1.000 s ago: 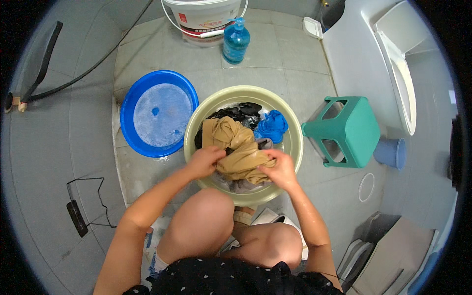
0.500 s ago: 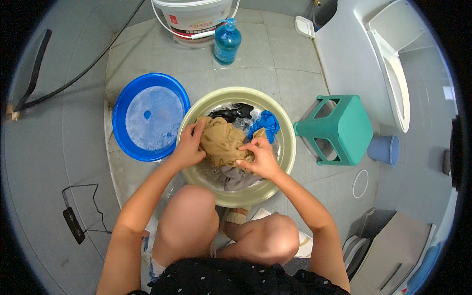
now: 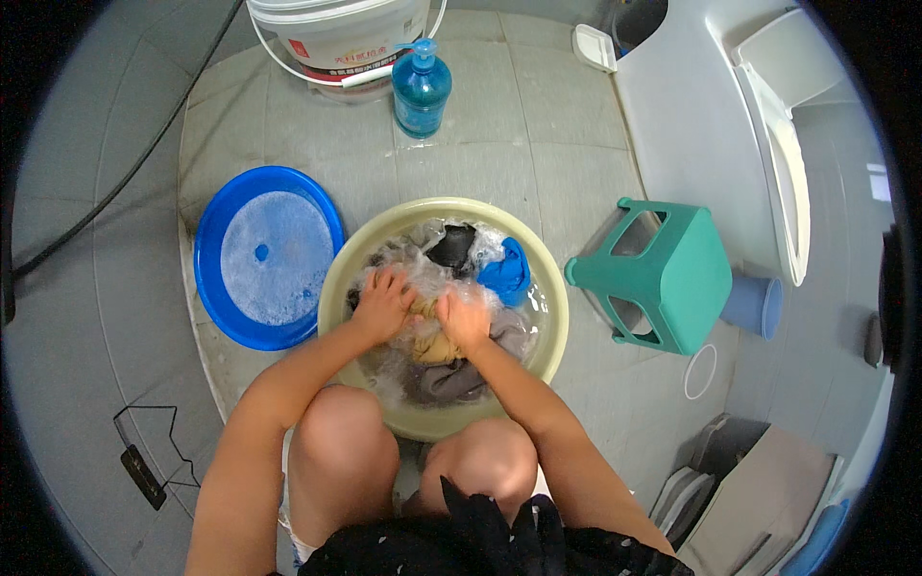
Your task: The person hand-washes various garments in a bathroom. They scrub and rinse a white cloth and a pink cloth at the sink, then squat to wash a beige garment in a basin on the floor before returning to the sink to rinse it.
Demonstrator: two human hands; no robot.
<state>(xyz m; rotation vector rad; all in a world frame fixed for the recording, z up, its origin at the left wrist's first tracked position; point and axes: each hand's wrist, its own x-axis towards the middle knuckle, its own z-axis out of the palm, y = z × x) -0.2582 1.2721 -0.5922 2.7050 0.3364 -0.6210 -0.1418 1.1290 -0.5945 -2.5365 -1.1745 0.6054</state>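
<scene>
Since the frame of half a sec. ago, L hand [image 3: 384,300] and R hand [image 3: 465,317] have come down w/ the tan cloth [image 3: 437,348], which was then raised and bunched btw. them, and now they press it low in the water [image 3: 540,312].

Head view: both forearms enter from the lower edge and lean inward to the cream basin [image 3: 557,331]. L hand is palm down, its fingers pointing forward and a bit spread. R hand lies just beside, more blurred, fingers going under the splash; whether either one grips the cloth, one cannot tell.

Tan cloth is approx. in the middle of the basin, wet, crumpled, partly submerged, seen mainly btw. and below the hands. Foamy splash covers its upper part. Around it, also in the basin: black cloth [image 3: 451,247] and blue cloth [image 3: 506,273] on the far side, grey cloth [image 3: 461,381] on the near side. Blue basin [image 3: 206,245] w/ suds stands just beside, at L.
</scene>
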